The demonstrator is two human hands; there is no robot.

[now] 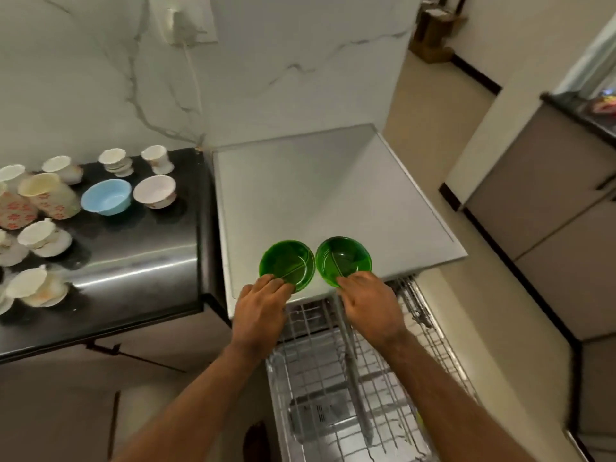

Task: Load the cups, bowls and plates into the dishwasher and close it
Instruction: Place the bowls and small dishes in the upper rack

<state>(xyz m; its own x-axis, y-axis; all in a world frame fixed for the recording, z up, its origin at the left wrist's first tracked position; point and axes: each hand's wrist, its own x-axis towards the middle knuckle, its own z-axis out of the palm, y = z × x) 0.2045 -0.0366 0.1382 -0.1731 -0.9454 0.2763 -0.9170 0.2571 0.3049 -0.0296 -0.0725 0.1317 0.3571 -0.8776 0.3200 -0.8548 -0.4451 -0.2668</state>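
Observation:
Two green translucent plates sit side by side near the front edge of the white dishwasher top [326, 181]. My left hand [260, 311] pinches the near rim of the left green plate [287, 263]. My right hand [370, 305] pinches the near rim of the right green plate [344, 258]. Below my hands the wire dishwasher rack [360, 378] is pulled out and holds no dishes that I can see. On the dark counter [140, 261] to the left stand a blue bowl [106, 196], a white bowl [155, 191] and several white cups on saucers [43, 238].
A floral patterned mug [48, 195] lies among the cups at the counter's left. A marble wall with a socket and cord [186, 28] rises behind. Beige floor [433, 128] and grey cabinets [550, 211] lie to the right.

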